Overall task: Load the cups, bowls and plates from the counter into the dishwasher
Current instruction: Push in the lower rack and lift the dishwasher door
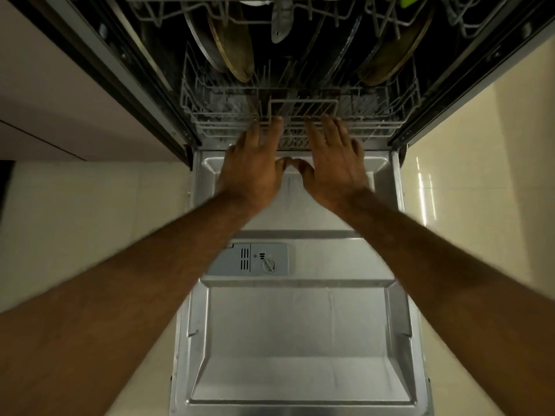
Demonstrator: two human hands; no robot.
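Both hands are seen at the centre of the frame, stretched over the lowered dishwasher door (300, 325). The left hand (255, 166) and the right hand (333, 166) are laid flat, each grip spread open with nothing held, thumbs almost meeting. The fingertips (277, 121) are set against the front rail of the lower rack (204, 115). Plates (234, 46) are stood on edge in that rack, in the upper part of the frame. A detergent dispenser (258, 259) is seen on the door.
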